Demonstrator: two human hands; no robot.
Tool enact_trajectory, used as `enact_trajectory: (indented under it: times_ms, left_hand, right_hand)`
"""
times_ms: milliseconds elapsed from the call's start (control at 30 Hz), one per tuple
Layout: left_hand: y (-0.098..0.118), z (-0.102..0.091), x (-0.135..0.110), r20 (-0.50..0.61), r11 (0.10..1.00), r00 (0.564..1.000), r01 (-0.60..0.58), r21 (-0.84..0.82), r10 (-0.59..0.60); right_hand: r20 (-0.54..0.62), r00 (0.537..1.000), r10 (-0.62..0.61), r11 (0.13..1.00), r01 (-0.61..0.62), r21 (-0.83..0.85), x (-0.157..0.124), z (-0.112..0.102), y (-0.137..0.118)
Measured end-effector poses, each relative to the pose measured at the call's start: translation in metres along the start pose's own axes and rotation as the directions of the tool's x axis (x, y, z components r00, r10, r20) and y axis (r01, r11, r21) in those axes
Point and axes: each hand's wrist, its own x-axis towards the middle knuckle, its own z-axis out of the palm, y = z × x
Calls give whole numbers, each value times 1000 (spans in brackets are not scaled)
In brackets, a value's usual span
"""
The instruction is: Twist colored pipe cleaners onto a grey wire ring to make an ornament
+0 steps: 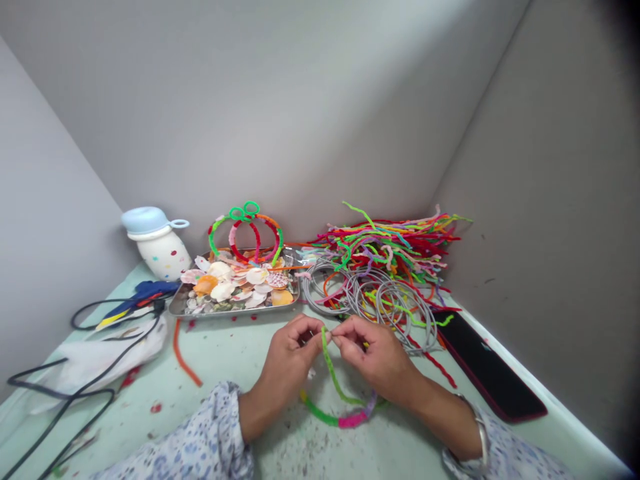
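My left hand (293, 350) is closed, thumb and fingers pinching near the upper end of a fuzzy lime-green pipe cleaner (330, 367). Close against it, my right hand (377, 353) also pinches with its fingertips; what lies between them is too small to make out. Below both hands shows the lower curve of a ring (353, 420) wrapped in yellow, green, pink and purple pipe cleaner. The lime-green strand runs down from the fingertips to the ring's right side. My hands hide the upper part of the ring.
A metal tray (235, 312) of seashells holds finished-looking wrapped rings (256, 243). Behind my right hand lie coiled grey wire (360, 293) and a pipe cleaner heap (390, 247). A dark phone (490, 367) is at right; a white bottle (163, 253), plastic bag (110, 353) and black cable (75, 393) at left.
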Motion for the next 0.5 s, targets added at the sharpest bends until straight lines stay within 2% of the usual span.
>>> enact_trajectory:
  times_ms: [100, 233, 367, 500]
  left_hand:
    - [1, -1, 2, 57, 996, 998, 41, -75, -37]
    - [4, -2, 2, 56, 998, 998, 43, -50, -41]
    - [7, -3, 2, 83, 999, 996, 25, 42, -29]
    - [11, -5, 3, 112, 968, 993, -73, 242, 47]
  right_hand:
    - [16, 997, 77, 991, -78, 106, 1, 0, 1]
    - [124, 977, 172, 928, -203, 312, 3, 1, 0]
    - [98, 977, 191, 918, -214, 334, 2, 3, -1]
    - [57, 981, 187, 931, -195, 307, 0, 5, 0]
